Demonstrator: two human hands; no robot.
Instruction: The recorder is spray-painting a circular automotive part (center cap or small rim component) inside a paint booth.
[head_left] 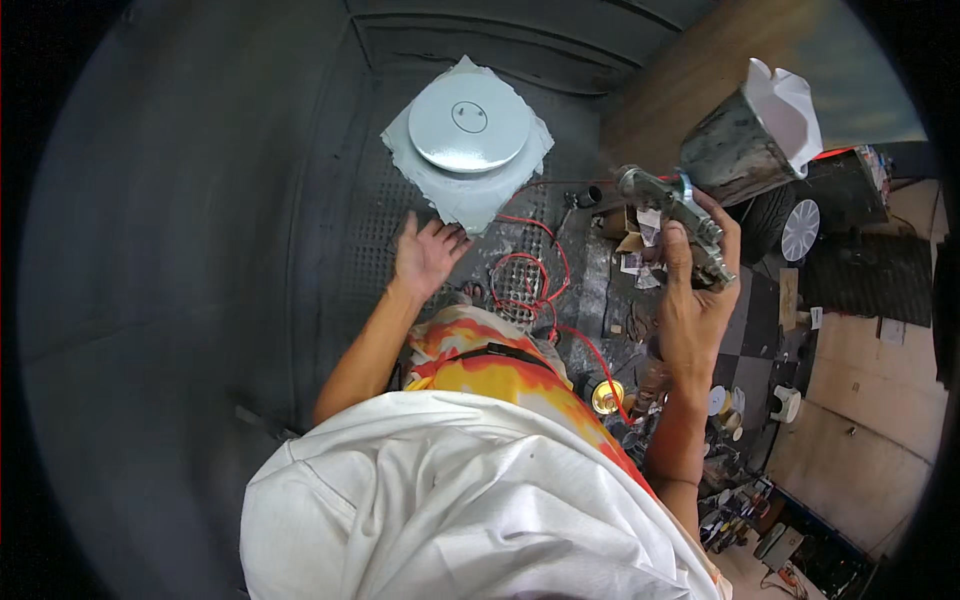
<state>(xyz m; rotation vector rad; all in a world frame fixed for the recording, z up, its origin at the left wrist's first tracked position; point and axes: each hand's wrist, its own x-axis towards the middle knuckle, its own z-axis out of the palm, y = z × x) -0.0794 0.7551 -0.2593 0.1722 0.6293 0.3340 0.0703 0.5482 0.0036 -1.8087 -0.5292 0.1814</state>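
Spray gun (680,215), metal and worn, sits in the upper right of the frame, clamped in the grip of the right hand (695,290). The fingers wrap its handle from the right side and the thumb (675,250) runs up along the near side, so the hand is closed on the gun. Its paint cup (735,150), grimy and lined with white paper, rises above the gun body toward the upper right, and the nozzle end points to the left. The right forearm (680,420) climbs almost straight up from the lower right of the frame, wrist slightly bent back, the gun raised well above the floor.

The left hand (428,252) is at centre left, held open with fingers spread and palm up, holding nothing. Its forearm (365,350) comes in from the lower centre and angles up to the right.

Just above the left hand, apart from it, a round pale grey disc (470,122) lies on a pale sheet (440,185) on the dark perforated floor (375,225). Between the 2 hands a red hose (525,275) loops over the floor. A white wheel cover (800,230) leans at the right edge, near the gun. A white shirt (450,500) and an orange-and-yellow cloth (500,370) fill the lower centre.
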